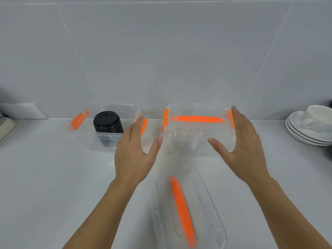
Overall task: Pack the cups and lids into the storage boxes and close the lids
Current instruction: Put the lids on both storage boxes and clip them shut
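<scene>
A clear storage box (199, 139) with its lid on and an orange handle on top stands at the back centre of the counter. My left hand (133, 155) and my right hand (240, 148) hover open on either side of it, fingers spread, touching nothing. To the left an open clear box (100, 141) with orange side clips holds an upside-down black cup (107, 124). A loose clear lid (203, 212) with an orange handle lies flat on the counter near me, between my forearms.
A stack of white saucers (303, 135) with a white cup (318, 117) on top sits at the right edge. The tiled wall rises directly behind the boxes. A beige object (6, 127) shows at the far left edge.
</scene>
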Demonstrator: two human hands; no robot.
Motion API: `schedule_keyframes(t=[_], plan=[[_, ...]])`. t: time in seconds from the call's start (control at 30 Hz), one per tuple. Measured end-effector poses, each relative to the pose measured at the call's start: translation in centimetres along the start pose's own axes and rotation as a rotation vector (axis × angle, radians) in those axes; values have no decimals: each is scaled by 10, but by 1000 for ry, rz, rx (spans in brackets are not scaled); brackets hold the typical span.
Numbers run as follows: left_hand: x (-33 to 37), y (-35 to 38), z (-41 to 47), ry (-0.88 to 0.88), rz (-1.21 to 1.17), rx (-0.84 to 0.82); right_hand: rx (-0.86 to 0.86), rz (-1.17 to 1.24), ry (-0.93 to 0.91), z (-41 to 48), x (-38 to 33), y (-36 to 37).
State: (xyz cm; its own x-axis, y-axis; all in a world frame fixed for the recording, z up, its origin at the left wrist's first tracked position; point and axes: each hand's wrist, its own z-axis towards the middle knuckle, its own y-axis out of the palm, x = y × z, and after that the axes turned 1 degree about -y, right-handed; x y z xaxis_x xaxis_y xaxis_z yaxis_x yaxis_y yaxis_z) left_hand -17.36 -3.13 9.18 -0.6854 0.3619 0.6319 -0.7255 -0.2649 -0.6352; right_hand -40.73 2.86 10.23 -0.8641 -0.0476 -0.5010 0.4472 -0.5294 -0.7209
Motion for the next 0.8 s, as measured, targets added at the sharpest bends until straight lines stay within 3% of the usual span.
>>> schedule_keyframes(t=[0.3,0.67,0.8], plan=[[-33,21,-56,-107,111,-239,-218,-24,133,-84,10,31],[-66,58,-81,-79,203,-438,-464,-129,223,-171,20,54],[-76,66,-79,-75,205,-482,-747,-71,147,-181,24,51]])
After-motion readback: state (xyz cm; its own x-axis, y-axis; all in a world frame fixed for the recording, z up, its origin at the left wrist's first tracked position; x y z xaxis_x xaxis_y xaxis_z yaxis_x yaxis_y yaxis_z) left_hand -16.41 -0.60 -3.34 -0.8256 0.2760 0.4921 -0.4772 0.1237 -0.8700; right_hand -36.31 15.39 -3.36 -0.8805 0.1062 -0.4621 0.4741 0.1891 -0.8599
